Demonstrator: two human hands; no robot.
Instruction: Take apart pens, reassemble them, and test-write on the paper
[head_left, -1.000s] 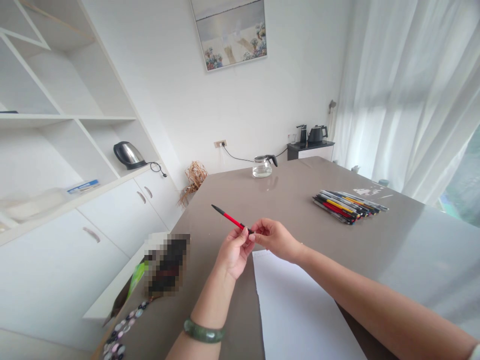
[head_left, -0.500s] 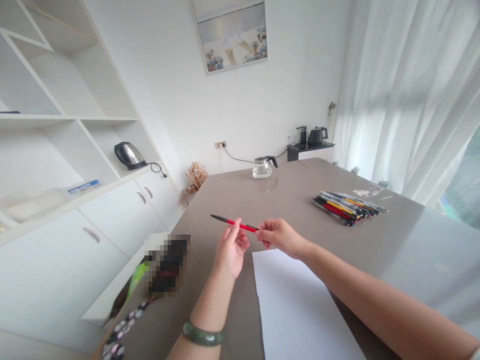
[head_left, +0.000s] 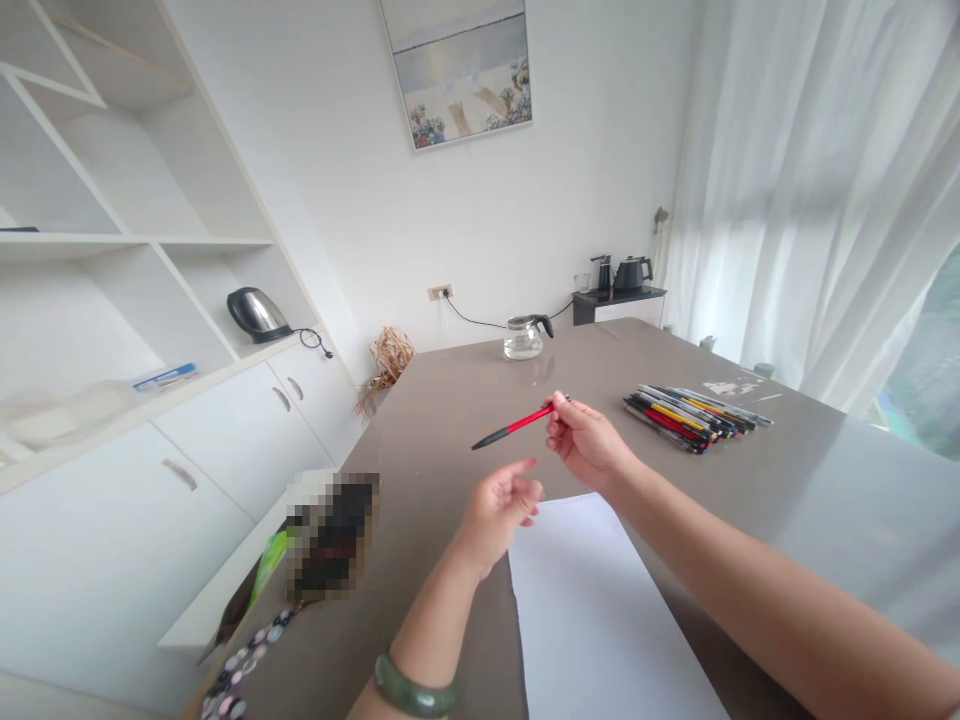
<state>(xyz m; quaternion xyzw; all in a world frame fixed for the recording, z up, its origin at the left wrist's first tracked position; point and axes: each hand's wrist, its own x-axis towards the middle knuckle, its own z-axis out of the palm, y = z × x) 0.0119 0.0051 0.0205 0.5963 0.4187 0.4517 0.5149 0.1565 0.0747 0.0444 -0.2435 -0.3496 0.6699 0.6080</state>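
My right hand (head_left: 586,440) pinches the rear end of a red pen with a black tip (head_left: 517,424), held above the grey-brown table (head_left: 787,490) with its tip pointing left and slightly down. My left hand (head_left: 499,508) hovers just below the pen, holding nothing, fingers loosely curled with the index finger stretched out. A green bangle (head_left: 415,689) sits on my left wrist. A white sheet of paper (head_left: 600,610) lies on the table under my right forearm.
A row of several pens (head_left: 694,409) lies on the table to the right. A glass pot (head_left: 525,336) stands at the table's far edge. White cabinets with a kettle (head_left: 256,313) line the left wall. A bead string (head_left: 232,680) lies at the near left corner.
My left hand has let go of the pen and dropped lower. My right hand has lifted the pen up and to the right, its tip now tilted downward to the left.
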